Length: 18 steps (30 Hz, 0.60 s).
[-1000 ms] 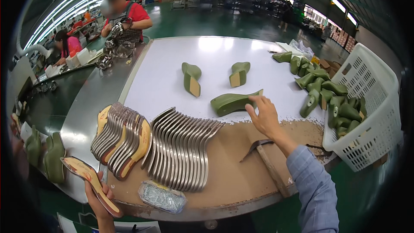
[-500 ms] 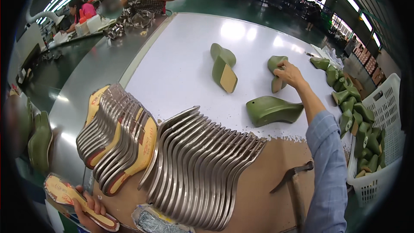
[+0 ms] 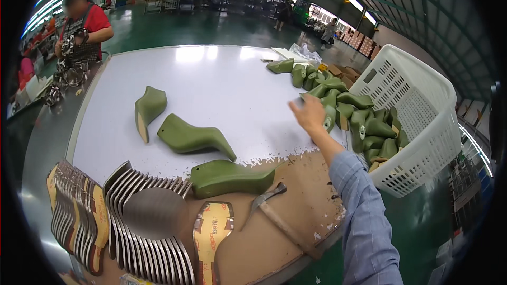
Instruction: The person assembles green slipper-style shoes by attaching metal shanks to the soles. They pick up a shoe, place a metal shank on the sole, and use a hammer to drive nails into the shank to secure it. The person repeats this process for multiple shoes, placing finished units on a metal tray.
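My right hand point(image 3: 309, 112) hovers beside the heap of green shoe lasts point(image 3: 364, 126) at the right, fingers stretched apart and slightly blurred. It holds nothing that I can see. Three more lasts lie to the left: one with a tan sole patch point(image 3: 151, 106), a middle one point(image 3: 193, 137), and a nearer one point(image 3: 229, 178) at the cardboard's edge. A yellow insole point(image 3: 211, 232) with a brown rim shows at the lower middle; its lower end is cut off, so I cannot tell if it is held. My left hand is out of view.
Curved metallic strips point(image 3: 142, 248) stand in a row, partly blurred, beside stacked yellow insoles point(image 3: 79, 211). A hammer point(image 3: 285, 227) lies on the brown cardboard point(image 3: 248, 264). A white plastic basket point(image 3: 412, 89) leans at the right. Another person point(image 3: 87, 31) stands at far left.
The view has swung right. My right hand has let go of a last and moved right to the heap. My left hand, earlier gripping an insole, has left the view.
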Tool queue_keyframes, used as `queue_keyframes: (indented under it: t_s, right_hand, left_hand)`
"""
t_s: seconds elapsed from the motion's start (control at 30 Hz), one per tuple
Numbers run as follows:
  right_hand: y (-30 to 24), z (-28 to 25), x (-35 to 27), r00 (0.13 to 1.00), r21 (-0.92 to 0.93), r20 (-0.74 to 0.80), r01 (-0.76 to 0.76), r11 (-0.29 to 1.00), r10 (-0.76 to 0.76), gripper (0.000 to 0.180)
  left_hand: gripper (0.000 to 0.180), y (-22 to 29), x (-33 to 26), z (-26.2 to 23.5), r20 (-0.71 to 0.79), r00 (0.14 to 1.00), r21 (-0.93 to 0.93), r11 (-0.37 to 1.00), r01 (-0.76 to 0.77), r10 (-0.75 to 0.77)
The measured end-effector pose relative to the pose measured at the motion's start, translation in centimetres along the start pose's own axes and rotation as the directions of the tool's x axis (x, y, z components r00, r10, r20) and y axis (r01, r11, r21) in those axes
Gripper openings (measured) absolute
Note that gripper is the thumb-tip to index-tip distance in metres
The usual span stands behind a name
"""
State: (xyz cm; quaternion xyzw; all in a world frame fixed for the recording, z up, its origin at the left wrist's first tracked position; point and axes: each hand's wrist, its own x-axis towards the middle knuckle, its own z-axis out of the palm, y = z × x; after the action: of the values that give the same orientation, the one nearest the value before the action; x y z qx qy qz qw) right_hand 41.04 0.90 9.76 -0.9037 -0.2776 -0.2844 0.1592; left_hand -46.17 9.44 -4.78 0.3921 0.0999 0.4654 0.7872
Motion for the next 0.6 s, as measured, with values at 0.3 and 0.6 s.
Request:
queue_keyframes:
  t_s: [0.3, 0.6]
  right_hand:
    - [11.8, 0.9, -3.2, 0.917, 0.062, 0.278, -0.313, 0.948, 0.285, 0.063]
    - [12.4, -4.8, -5.7, 0.986, -0.103, -0.165, -0.007, 0.995, -0.01, 0.059]
  left_hand:
    - [0.095, -0.6, 0.6, 2.9, -0.333, 0.933, 0.105, 0.989, -0.108, 0.138]
    - [0.085, -0.9, 1.0, 1.3, -0.574, 0.814, 0.15, 0.989, -0.007, 0.093]
